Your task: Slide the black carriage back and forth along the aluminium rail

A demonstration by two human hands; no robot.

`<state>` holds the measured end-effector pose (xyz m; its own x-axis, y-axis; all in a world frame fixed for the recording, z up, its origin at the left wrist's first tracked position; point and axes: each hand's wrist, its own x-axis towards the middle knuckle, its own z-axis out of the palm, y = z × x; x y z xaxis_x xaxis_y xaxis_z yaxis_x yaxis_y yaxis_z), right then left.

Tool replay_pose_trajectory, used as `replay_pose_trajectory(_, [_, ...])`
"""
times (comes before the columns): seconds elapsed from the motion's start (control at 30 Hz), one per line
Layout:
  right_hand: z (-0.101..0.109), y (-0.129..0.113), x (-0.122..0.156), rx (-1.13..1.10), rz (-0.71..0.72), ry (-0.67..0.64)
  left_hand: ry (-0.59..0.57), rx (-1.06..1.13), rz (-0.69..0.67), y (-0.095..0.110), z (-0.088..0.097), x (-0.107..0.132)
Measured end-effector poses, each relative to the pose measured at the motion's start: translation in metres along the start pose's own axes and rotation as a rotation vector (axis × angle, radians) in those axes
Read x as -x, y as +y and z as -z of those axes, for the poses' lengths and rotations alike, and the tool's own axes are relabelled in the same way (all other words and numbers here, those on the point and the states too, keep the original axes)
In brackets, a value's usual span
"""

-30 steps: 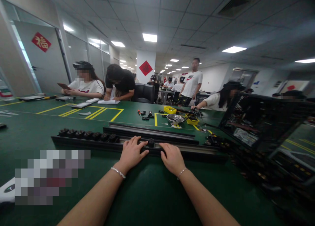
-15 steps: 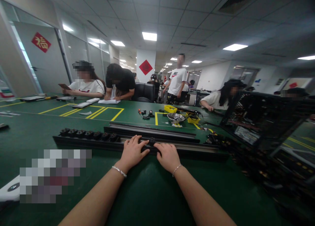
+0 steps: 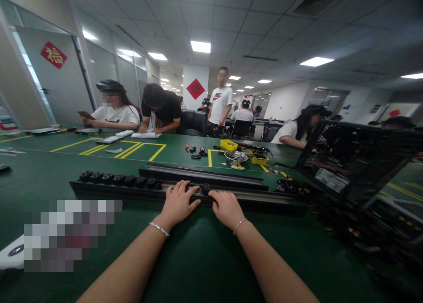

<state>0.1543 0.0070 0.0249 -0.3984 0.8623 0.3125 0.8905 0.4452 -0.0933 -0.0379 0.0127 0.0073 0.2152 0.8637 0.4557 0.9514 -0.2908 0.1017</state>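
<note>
A long black rail (image 3: 264, 203) with a pale metal channel lies across the table before me. Several black blocks (image 3: 124, 180) sit in a row along its left part. Near the middle, a small black block (image 3: 206, 188) sits in the channel between my hands. My left hand (image 3: 179, 205) rests on the rail with fingers spread, its thumb pointing right. The fingers of my right hand (image 3: 227, 209) are at the small block's right side; their hold is partly hidden. Behind lies a second black rail (image 3: 205, 176).
A dark open-framed machine (image 3: 350, 162) and loose black parts (image 3: 287, 185) stand at right. Farther back are a metal bowl (image 3: 235, 156), a yellow bin (image 3: 228, 145) and small tools. A white object, partly pixelated, lies at left (image 3: 13, 252). Other people sit or stand around the green table.
The small block and my right hand have shifted slightly right, leaving a little gap from my left fingers. The standing person behind has moved left, and the seated person at right has drawn an arm back.
</note>
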Motion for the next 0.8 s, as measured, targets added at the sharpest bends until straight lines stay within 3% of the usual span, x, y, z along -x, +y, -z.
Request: replay_pose_trajectory(0.8, [0.006, 0.011, 0.005, 0.008, -0.022, -0.003, 0.023, 0.008, 0.006, 0.001, 0.001, 0.000])
